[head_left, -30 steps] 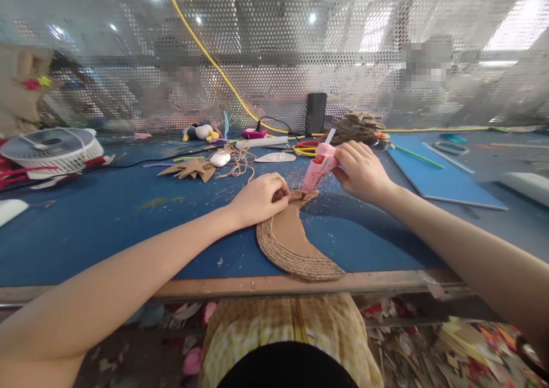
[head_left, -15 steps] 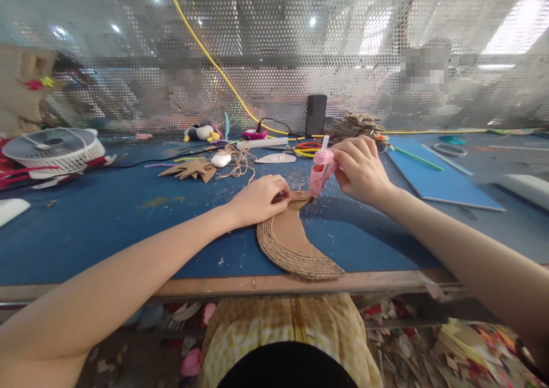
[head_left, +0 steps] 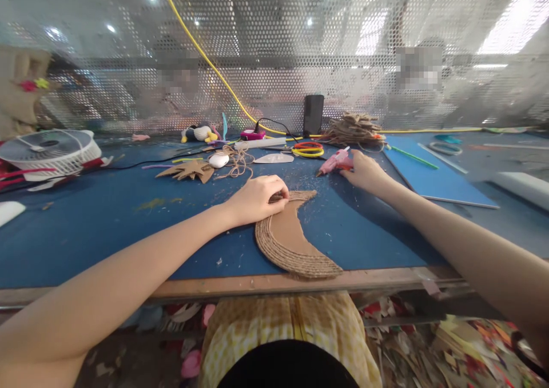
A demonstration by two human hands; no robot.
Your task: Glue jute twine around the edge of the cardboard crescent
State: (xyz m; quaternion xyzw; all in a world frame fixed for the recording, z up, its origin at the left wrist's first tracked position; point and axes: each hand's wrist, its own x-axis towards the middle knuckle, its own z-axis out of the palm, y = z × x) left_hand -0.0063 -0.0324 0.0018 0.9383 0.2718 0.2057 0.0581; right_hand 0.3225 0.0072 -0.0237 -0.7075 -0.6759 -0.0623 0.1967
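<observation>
A crescent-shaped piece of cardboard (head_left: 291, 230) lies flat near the table's front edge, with rows of brown twine (head_left: 278, 257) along its outer curve. My left hand (head_left: 259, 199) is closed on the upper part of the crescent, thumb and fingers pinched at the twine rows; its fingertips partly hide what they grip. To the right and farther back, my right hand (head_left: 366, 170) has its fingers round the handle of a pink hot glue gun (head_left: 337, 162). The gun is low at the tabletop, nozzle pointing left. Loose twine (head_left: 238, 162) is tangled behind my left hand.
A cardboard cutout (head_left: 189, 170) and a white rounded object (head_left: 218, 159) lie to the left, beyond them a white fan (head_left: 51, 150). A blue board (head_left: 437, 173) lies right. At the back are a twine bundle (head_left: 354, 129), a black box (head_left: 313, 115) and a perforated metal screen (head_left: 266, 44).
My right hand has moved the glue gun away from the crescent's upper tip, back and right, and tipped it from upright to lying low. My left hand stays on the crescent.
</observation>
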